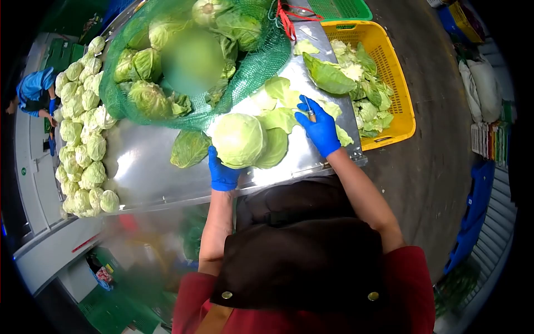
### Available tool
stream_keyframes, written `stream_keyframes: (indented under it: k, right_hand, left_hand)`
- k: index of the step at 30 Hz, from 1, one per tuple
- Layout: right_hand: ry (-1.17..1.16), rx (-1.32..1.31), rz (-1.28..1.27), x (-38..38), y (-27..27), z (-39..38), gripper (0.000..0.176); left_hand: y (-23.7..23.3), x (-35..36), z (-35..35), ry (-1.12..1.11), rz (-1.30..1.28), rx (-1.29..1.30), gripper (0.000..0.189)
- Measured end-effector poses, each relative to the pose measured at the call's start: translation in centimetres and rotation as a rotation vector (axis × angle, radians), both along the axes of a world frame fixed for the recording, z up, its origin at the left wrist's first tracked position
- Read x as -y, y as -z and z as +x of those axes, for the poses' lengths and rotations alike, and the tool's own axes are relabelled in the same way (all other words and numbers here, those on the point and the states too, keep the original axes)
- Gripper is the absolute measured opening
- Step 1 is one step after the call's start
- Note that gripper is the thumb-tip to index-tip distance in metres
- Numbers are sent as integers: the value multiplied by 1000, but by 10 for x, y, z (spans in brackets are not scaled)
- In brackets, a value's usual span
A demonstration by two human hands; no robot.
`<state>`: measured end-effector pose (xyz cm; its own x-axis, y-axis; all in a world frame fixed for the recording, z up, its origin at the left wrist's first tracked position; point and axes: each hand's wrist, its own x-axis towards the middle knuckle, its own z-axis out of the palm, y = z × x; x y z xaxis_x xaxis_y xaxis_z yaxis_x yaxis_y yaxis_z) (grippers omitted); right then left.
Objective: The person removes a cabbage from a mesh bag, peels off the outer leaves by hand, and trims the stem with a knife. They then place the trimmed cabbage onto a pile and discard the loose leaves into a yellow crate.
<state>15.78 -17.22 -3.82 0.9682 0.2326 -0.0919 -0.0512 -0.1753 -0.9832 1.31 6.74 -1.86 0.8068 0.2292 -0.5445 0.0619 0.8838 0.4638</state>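
Note:
A pale green cabbage (239, 140) rests at the steel table's front edge, with my left hand (223, 171), in a blue glove, gripping its lower left side. My right hand (321, 128), also gloved in blue, is closed around a small knife (310, 113), to the right of the cabbage and apart from it. Loose leaves (278, 119) lie between the cabbage and my right hand. Just left of the cabbage is a darker green one (190, 148). Behind them a green net bag (256, 72) holds several cabbages.
Many cabbages (83, 128) are piled on the steel table (150, 161) at the left. A yellow crate (403, 106) of leaves stands at the right, beside a green crate (345, 8). At the far left is another person in blue (36, 86).

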Motion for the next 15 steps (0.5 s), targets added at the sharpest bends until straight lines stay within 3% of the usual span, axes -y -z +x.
stream_keyframes:
  k: [3, 5, 6, 9, 10, 12, 15]
  right_hand:
    - [-295, 48, 196, -21, -78, -2, 53]
    - [-467, -139, 167, -33, -117, 1, 53]
    - [-526, -220, 205, -36, -109, 3, 50]
    - [-413, -279, 405, -36, -94, 4, 46]
    - [-342, -360, 259, -31, -109, 4, 40]
    - [-268, -432, 196, -25, -104, 0, 38]
    - [-211, -71, -112, -10, -80, -7, 45]
  left_hand:
    - [-14, 9, 5, -23, -55, -16, 75]
    - [-10, 11, 5, 32, 9, 75, 75]
    - [-8, 12, 5, 58, 42, 121, 75]
    - [-10, 13, 4, -19, 73, 106, 72]
    - [-11, 12, 3, -18, 142, 95, 75]
    - [-13, 8, 5, -15, 280, 76, 81]
    - [-65, 10, 32, 182, 697, 277, 108]
